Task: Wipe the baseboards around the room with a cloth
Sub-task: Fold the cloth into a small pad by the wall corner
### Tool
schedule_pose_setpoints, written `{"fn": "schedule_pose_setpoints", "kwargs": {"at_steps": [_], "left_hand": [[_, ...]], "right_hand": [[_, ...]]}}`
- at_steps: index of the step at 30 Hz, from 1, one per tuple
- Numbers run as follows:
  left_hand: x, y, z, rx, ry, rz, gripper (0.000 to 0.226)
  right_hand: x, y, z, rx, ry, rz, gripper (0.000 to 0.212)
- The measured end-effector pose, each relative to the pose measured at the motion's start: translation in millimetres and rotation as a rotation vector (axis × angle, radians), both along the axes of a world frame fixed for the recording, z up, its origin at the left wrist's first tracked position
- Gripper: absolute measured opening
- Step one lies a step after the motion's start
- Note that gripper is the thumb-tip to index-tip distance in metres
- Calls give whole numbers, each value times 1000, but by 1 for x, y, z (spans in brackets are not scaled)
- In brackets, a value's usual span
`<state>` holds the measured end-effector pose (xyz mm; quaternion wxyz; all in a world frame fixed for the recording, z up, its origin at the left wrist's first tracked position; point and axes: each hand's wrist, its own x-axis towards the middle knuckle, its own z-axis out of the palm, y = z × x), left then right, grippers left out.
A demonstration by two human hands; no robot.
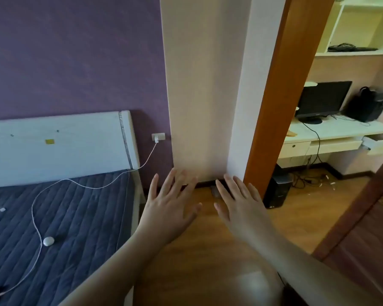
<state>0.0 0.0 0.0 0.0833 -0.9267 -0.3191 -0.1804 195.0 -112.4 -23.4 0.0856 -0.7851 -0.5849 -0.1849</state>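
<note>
Wooden floor and dark baseboard lie beyond left hand and right hand, both spread flat, holding nothing.

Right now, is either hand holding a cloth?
No, the left hand and the right hand are both spread open with straight fingers and hold nothing.

**Bed left, doorway right, baseboard ahead**

The bed lies left, its headboard against the wall, a charger cable running across it from the wall socket. Straight ahead, the baseboard sits behind both hands, held side by side. Right, past the door frame, a monitor stands on the bench
</note>
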Motion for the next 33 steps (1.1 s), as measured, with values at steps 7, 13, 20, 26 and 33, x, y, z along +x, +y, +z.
{"fn": "schedule_pose_setpoints", "kwargs": {"at_steps": [7,13,20,26,33], "left_hand": [[65,32,-33,37,49,4,68],[111,62,-55,-27,103,37,68],[137,99,-87,-160,188,55,72],[153,158,-108,-192,208,29,71],[178,265,-126,-196,222,-9,72]], "right_hand": [[60,24,-46,-64,46,-60,62],[100,50,-67,-142,167,-72,63],[133,84,-72,-242,225,-54,63],[155,140,-75,-275,238,-37,64],[168,245,-97,-354,275,-39,70]]}}
